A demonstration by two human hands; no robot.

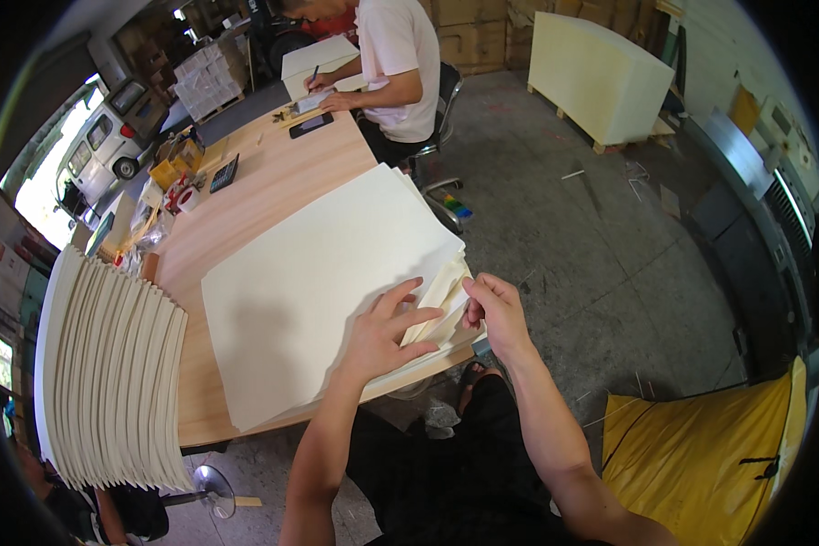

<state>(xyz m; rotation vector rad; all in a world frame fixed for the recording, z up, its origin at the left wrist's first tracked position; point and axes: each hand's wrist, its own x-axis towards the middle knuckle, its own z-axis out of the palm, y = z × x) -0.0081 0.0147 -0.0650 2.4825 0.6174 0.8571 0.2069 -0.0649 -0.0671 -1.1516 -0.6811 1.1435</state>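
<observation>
A stack of large cream-white paper sheets point(328, 264) lies on the wooden table in front of me. My left hand point(387, 332) rests on the sheets near their right edge, its fingers spread and nothing gripped. Beside it the edge sheets point(441, 305) are bent up and fanned into uneven folds. My right hand point(496, 314) is closed at this bent edge, thumb and fingers pinching the paper. How many sheets it pinches is hidden.
A tall layered pile of paper point(109, 373) stands at the table's left end. A calculator point(225, 174), tape rolls point(187, 199) and a dark phone-like slab point(311, 126) lie farther along. Across the table a seated person point(396, 73) writes. A yellow cover point(701, 455) is at right.
</observation>
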